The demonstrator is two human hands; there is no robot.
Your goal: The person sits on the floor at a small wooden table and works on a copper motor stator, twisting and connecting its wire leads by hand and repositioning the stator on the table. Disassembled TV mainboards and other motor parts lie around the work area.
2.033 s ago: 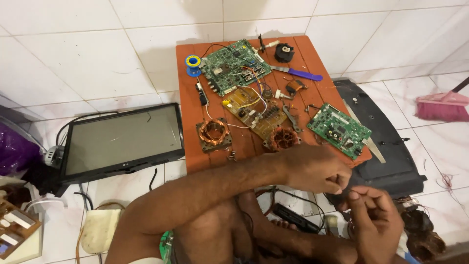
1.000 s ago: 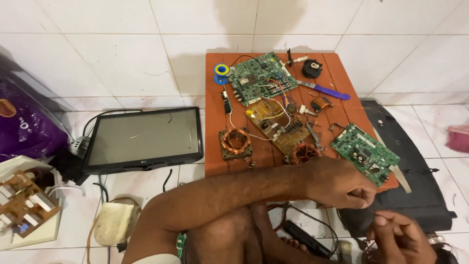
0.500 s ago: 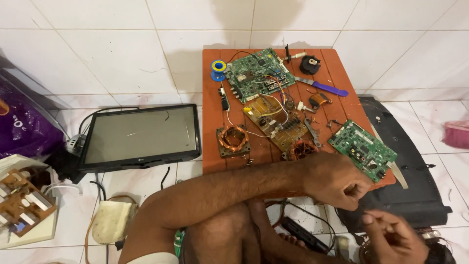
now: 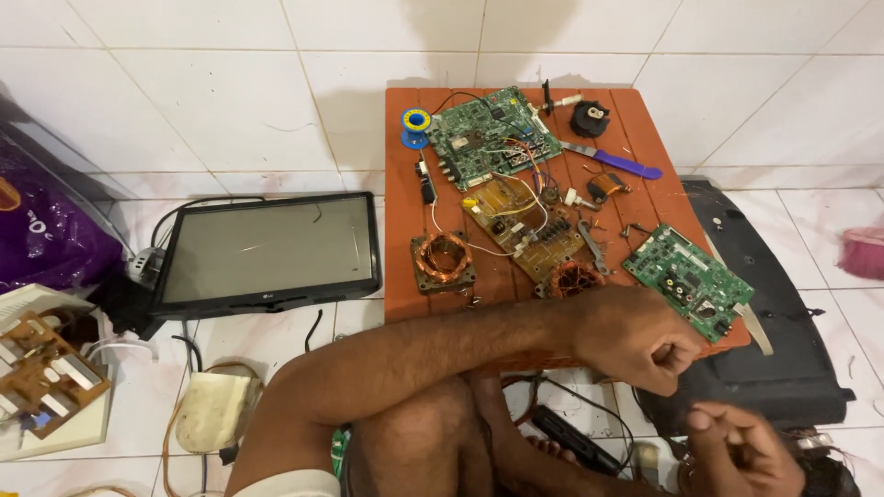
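Bare forearms and bare legs, hairy along their length. Left hand [image 4: 635, 336] and right hand [image 4: 741, 451] ungloved, without rings or wristband. White hem of a garment at the lower edge; strip of green fabric beside the thigh.

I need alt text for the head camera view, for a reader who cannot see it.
A seated person's left hand and right hand are curled loosely at the near edge of a low orange table covered with green circuit boards, copper coils and small tools. A flat monitor lies on the white tiled floor beside it.
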